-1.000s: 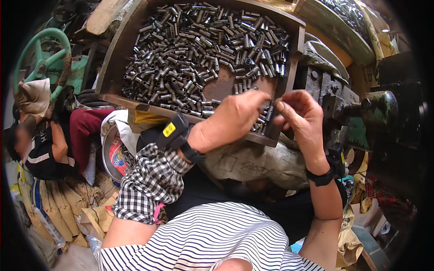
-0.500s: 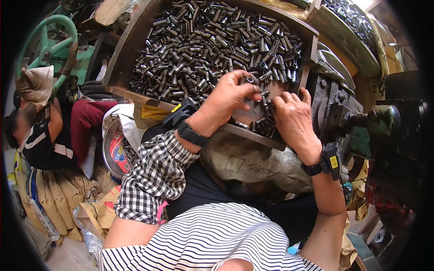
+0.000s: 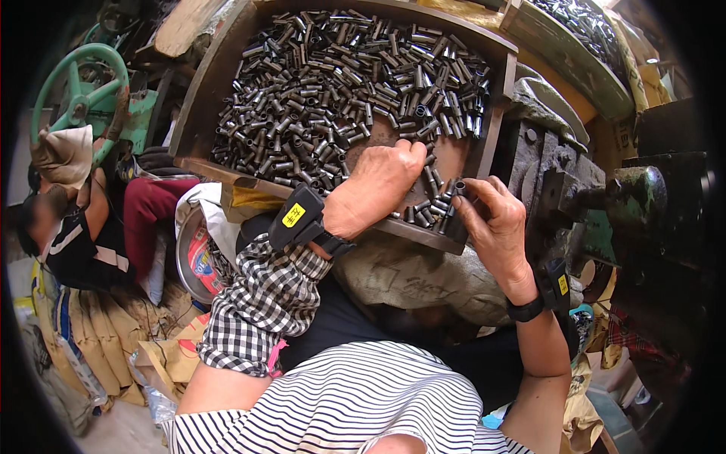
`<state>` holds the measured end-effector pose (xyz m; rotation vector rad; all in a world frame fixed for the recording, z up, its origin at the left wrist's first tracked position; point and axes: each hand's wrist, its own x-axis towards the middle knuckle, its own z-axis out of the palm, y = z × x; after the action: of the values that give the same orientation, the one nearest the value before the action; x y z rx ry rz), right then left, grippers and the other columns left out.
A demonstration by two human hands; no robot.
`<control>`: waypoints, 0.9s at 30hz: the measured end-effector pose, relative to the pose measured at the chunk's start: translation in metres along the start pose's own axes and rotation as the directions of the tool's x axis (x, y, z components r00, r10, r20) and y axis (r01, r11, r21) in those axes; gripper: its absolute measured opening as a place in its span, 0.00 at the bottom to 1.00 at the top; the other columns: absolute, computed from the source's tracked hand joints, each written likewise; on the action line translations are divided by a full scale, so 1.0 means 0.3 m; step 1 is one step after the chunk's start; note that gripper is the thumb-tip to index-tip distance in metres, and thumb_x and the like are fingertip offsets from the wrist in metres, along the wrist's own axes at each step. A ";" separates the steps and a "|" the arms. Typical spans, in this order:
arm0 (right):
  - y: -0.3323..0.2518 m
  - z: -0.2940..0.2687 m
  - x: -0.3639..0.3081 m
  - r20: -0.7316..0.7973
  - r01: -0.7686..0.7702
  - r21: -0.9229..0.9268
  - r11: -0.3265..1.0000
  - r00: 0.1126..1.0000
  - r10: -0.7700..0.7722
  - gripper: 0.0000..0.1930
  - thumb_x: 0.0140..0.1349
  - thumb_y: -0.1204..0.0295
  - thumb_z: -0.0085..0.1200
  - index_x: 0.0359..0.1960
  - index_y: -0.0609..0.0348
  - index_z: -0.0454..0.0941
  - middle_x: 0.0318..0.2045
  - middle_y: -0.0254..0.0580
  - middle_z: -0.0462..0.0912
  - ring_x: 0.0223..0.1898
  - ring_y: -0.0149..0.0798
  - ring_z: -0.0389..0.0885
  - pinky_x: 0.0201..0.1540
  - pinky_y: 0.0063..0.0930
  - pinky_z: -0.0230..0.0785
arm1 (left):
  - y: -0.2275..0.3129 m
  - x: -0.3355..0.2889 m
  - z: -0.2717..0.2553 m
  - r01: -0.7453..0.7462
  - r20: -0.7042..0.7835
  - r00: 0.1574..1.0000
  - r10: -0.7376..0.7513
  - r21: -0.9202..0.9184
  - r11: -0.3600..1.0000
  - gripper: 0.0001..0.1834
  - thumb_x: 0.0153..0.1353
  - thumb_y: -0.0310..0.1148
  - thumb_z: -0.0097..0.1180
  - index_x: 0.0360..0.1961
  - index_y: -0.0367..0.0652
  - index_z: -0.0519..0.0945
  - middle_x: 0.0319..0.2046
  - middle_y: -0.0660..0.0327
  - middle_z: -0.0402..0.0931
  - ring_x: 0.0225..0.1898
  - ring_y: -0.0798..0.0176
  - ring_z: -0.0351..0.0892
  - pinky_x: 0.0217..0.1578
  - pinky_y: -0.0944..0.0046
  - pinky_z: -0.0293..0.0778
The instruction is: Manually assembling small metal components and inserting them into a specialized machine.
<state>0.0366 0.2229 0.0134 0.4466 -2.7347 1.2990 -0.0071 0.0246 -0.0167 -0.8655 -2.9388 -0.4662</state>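
Note:
Short dark metal tubes [image 3: 302, 91] lie heaped in a wooden tray [image 3: 198, 94] in front of me. Over the tray's near part is my left hand [image 3: 378, 178], its fingers curled together and their tips turned downward. Whatever it may hold is hidden. My right hand [image 3: 495, 223] is at the tray's near right corner, thumb and fingers pinching a metal tube [image 3: 459, 188] held roughly upright. Between the hands, a small loose group of tubes [image 3: 425, 213] lies in that corner, apart from the main heap.
Dark machinery [image 3: 560, 181] stands close by my right arm. A round metal basin [image 3: 195, 253] sits to the left, near a green handwheel [image 3: 79, 98]. Another person [image 3: 79, 234] is at the far left. More metal parts fill a container [image 3: 582, 45] at the upper right.
My left hand's fingers have closed and turned down; earlier they were blurred and held a tube. My right hand has risen off the corner tubes and now pinches one. The view has shifted slightly.

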 end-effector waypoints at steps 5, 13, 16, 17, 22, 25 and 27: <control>0.019 0.018 -0.014 0.034 -0.232 0.263 0.937 0.972 0.231 0.09 0.54 0.79 0.56 0.39 0.63 0.76 0.24 0.40 0.76 0.22 0.30 0.77 0.23 0.24 0.66 | 0.012 0.004 0.000 -0.045 0.029 0.999 0.043 0.049 0.998 0.07 0.51 0.23 0.51 0.33 0.39 0.70 0.28 0.53 0.72 0.26 0.48 0.79 0.24 0.55 0.76; 0.015 0.001 -0.002 0.247 -0.459 0.720 0.520 0.870 0.426 0.07 0.61 0.75 0.52 0.40 0.63 0.73 0.24 0.33 0.78 0.19 0.24 0.77 0.18 0.12 0.64 | 0.010 0.006 -0.019 0.073 -0.004 0.997 -0.079 -0.337 0.939 0.11 0.52 0.25 0.55 0.37 0.38 0.72 0.23 0.55 0.74 0.23 0.59 0.79 0.22 0.64 0.76; 0.030 -0.010 0.003 0.297 -0.491 0.757 0.430 0.846 0.443 0.07 0.62 0.74 0.53 0.39 0.63 0.71 0.26 0.38 0.79 0.18 0.24 0.77 0.16 0.12 0.66 | 0.042 0.017 -0.091 0.461 0.387 0.886 -0.257 -0.800 0.384 0.09 0.56 0.26 0.53 0.39 0.36 0.73 0.21 0.62 0.75 0.20 0.73 0.76 0.17 0.73 0.72; 0.035 -0.012 0.002 0.298 -0.489 0.768 0.414 0.844 0.445 0.08 0.62 0.74 0.53 0.39 0.63 0.71 0.27 0.39 0.80 0.18 0.24 0.77 0.17 0.12 0.67 | 0.028 0.015 -0.072 0.450 0.419 0.883 -0.211 -0.883 0.132 0.08 0.57 0.26 0.52 0.39 0.38 0.74 0.21 0.63 0.75 0.19 0.74 0.75 0.15 0.75 0.71; 0.022 -0.011 0.007 0.313 -0.465 0.845 0.264 0.830 0.461 0.08 0.61 0.75 0.54 0.39 0.63 0.71 0.26 0.41 0.80 0.18 0.25 0.77 0.18 0.13 0.68 | 0.047 0.007 -0.064 0.433 0.501 0.849 -0.166 -0.841 -0.324 0.07 0.60 0.28 0.50 0.39 0.39 0.74 0.21 0.63 0.73 0.16 0.75 0.71 0.14 0.78 0.68; 0.017 -0.017 0.011 0.312 -0.455 0.863 0.220 0.823 0.475 0.07 0.60 0.75 0.54 0.38 0.64 0.72 0.25 0.42 0.81 0.18 0.25 0.76 0.18 0.14 0.69 | 0.037 0.008 -0.057 0.418 0.490 0.861 -0.138 -0.836 -0.355 0.07 0.61 0.29 0.50 0.39 0.39 0.74 0.21 0.63 0.73 0.16 0.75 0.71 0.14 0.79 0.67; 0.030 -0.017 0.006 0.319 -0.454 0.860 0.233 0.835 0.449 0.07 0.60 0.74 0.54 0.37 0.64 0.73 0.25 0.42 0.81 0.17 0.25 0.76 0.17 0.14 0.68 | 0.035 0.006 -0.046 0.412 0.483 0.866 -0.130 -0.836 -0.362 0.07 0.61 0.29 0.50 0.39 0.39 0.74 0.21 0.63 0.74 0.16 0.75 0.71 0.14 0.78 0.67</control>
<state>0.0320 0.2318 0.0102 -0.4215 -1.8070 2.9531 -0.0034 0.0298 -0.0006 0.1779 -1.9378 -3.2795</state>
